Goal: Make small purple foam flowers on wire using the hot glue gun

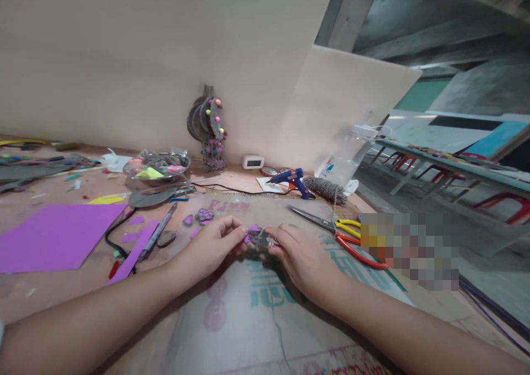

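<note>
My left hand [226, 237] pinches a small purple piece [252, 233], flat like craft foam, with grey cord along it. My right hand [300, 256] is closed on a small dark grey, shiny tool [265, 239] that meets the purple piece; its exact kind is too blurred to tell. Both hands are just above a printed plastic sheet [232, 331]. Beyond my left hand lie a purple flower shape edged in grey [205, 215] and a smaller purple petal shape [188, 220]. Large scissors [331, 227] with yellow and red handles lie beyond my right hand.
At left are a purple sheet [62, 237], a purple strip [136, 251] and a pen [159, 230]. Farther back stand a bowl of craft bits [157, 170], a blue glue gun [290, 181] with its cord, grey yarn [327, 190] and a small white clock [253, 162].
</note>
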The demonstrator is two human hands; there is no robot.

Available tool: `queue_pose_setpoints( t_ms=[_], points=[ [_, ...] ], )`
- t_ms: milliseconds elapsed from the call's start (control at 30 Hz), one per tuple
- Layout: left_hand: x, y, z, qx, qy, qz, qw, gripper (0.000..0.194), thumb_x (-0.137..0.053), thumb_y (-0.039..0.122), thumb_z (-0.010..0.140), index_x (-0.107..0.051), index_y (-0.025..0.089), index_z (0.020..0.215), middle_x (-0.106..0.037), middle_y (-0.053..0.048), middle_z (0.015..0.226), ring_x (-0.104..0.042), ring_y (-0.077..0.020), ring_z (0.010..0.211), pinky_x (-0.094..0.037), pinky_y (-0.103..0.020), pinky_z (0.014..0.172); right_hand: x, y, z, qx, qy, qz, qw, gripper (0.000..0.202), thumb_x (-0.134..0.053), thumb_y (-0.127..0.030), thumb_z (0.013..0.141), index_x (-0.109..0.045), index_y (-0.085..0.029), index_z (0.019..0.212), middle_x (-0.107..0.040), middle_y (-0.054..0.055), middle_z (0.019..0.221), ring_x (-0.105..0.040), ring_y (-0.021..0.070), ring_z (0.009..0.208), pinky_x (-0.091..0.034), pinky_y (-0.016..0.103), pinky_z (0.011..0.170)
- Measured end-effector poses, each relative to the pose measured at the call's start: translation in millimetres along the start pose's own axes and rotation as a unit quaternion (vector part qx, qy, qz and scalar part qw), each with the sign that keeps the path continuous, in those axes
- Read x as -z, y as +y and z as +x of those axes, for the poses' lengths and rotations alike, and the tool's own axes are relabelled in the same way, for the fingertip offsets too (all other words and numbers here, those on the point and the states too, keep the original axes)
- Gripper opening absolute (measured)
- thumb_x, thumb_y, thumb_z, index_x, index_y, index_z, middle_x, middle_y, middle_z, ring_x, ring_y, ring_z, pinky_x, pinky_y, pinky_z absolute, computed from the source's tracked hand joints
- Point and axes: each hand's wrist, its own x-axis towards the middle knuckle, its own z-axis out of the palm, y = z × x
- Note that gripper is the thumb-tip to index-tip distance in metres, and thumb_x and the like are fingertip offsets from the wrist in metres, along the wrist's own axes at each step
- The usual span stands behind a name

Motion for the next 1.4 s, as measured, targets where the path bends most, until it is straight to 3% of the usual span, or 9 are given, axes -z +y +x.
queue_pose_setpoints(
  t_ms=[433, 633, 733, 833, 900, 967, 1067, 1267, 1400],
  points=[
    [-0.7, 6.6, -2.7, 0.002, 0.009, -0.01, 1.0, 0.022, -0.055, 0.032, 0.078, -0.051, 0.017, 0.063, -0.051, 0.006, 0.051, -0.044, -0.0084, 0.044, -0.034, -0.02, 0.047, 3.7, -3.9, 0.8, -0.016, -0.002, 0.037, 0.999, 0.028, -0.037, -0.024, 0.093, -0.058, -0.014, 0.11, -0.063, 0.009, 0.087, -0.056, 0.0185, 0.08, -0.045, 0.032, 0.073],
    [-0.9, -1.1, -0.4, -0.017, -0.008, -0.034, 0.999, 0.023, -0.052, 0.034, 0.081, -0.052, 0.016, 0.066, -0.053, 0.004, 0.055, -0.05, -0.0095, 0.051, -0.037, -0.021, 0.052, 11.6, 5.9, 9.3, -0.132, 0.08, 0.15, 0.977, 0.033, -0.035, -0.028, 0.093, -0.053, -0.017, 0.118, -0.06, 0.01, 0.115, -0.055, 0.0196, 0.106, -0.043, 0.035, 0.091],
    [-1.2, -3.1, 0.1, -0.021, -0.01, -0.03, 0.999, 0.023, -0.052, 0.034, 0.082, -0.052, 0.016, 0.066, -0.053, 0.003, 0.056, -0.048, -0.0091, 0.05, -0.035, -0.021, 0.049, 14.4, 21.0, 15.2, -0.181, 0.055, 0.149, 0.971, 0.039, -0.037, -0.03, 0.092, -0.044, -0.016, 0.128, -0.061, 0.01, 0.111, -0.059, 0.0203, 0.1, -0.046, 0.037, 0.085],
    [-1.4, -2.2, -0.8, -0.022, -0.003, -0.019, 1.0, 0.024, -0.051, 0.034, 0.082, -0.052, 0.016, 0.066, -0.052, 0.003, 0.055, -0.047, -0.0086, 0.049, -0.033, -0.02, 0.048, 12.8, 36.0, 16.9, -0.158, 0.011, 0.097, 0.983, 0.044, -0.043, -0.028, 0.089, -0.04, -0.016, 0.132, -0.062, 0.011, 0.105, -0.06, 0.021, 0.092, -0.047, 0.04, 0.082],
    [-1.3, -1.2, -1.6, -0.021, 0.001, -0.01, 1.0, 0.023, -0.051, 0.034, 0.082, -0.052, 0.016, 0.067, -0.052, 0.004, 0.055, -0.046, -0.0085, 0.048, -0.032, -0.02, 0.047, 13.8, 39.2, 16.5, -0.118, 0.024, 0.056, 0.991, 0.042, -0.049, -0.026, 0.086, -0.045, -0.016, 0.127, -0.059, 0.013, 0.111, -0.056, 0.023, 0.1, -0.043, 0.043, 0.088],
    [-1.0, -0.8, -2.2, -0.024, 0.001, -0.003, 1.0, 0.023, -0.051, 0.035, 0.082, -0.052, 0.016, 0.067, -0.052, 0.004, 0.056, -0.046, -0.0088, 0.049, -0.031, -0.02, 0.047, 18.7, 34.0, 16.4, -0.088, 0.056, 0.047, 0.993, 0.032, -0.052, -0.026, 0.085, -0.053, -0.017, 0.116, -0.059, 0.012, 0.111, -0.053, 0.0235, 0.105, -0.041, 0.044, 0.091],
    [-0.5, -0.8, -2.8, -0.029, -0.004, 0.005, 1.0, 0.024, -0.05, 0.035, 0.082, -0.052, 0.016, 0.068, -0.053, 0.003, 0.057, -0.047, -0.0097, 0.051, -0.032, -0.02, 0.048, 27.2, 15.0, 18.0, -0.099, 0.058, 0.118, 0.986, 0.018, -0.052, -0.03, 0.086, -0.06, -0.016, 0.095, -0.063, 0.008, 0.095, -0.057, 0.0195, 0.092, -0.046, 0.036, 0.082],
    [-0.1, -1.3, -3.0, -0.036, -0.011, 0.022, 0.999, 0.023, -0.051, 0.037, 0.081, -0.053, 0.017, 0.069, -0.052, 0.004, 0.056, -0.046, -0.0101, 0.05, -0.031, -0.02, 0.046, 14.8, -9.6, 23.7, -0.12, -0.033, 0.242, 0.962, 0.038, -0.064, -0.032, 0.076, -0.055, -0.018, 0.111, -0.063, 0.005, 0.09, -0.057, 0.016, 0.081, -0.046, 0.031, 0.074],
    [0.6, -3.6, -2.2, -0.035, -0.024, 0.03, 0.999, 0.023, -0.052, 0.037, 0.081, -0.054, 0.017, 0.07, -0.054, 0.004, 0.058, -0.046, -0.0108, 0.052, -0.032, -0.021, 0.049, 4.3, -9.3, 25.7, -0.147, -0.057, 0.293, 0.943, 0.019, -0.06, -0.027, 0.078, -0.06, -0.016, 0.094, -0.064, 0.003, 0.084, -0.057, 0.0141, 0.077, -0.046, 0.028, 0.071]
  ],
)
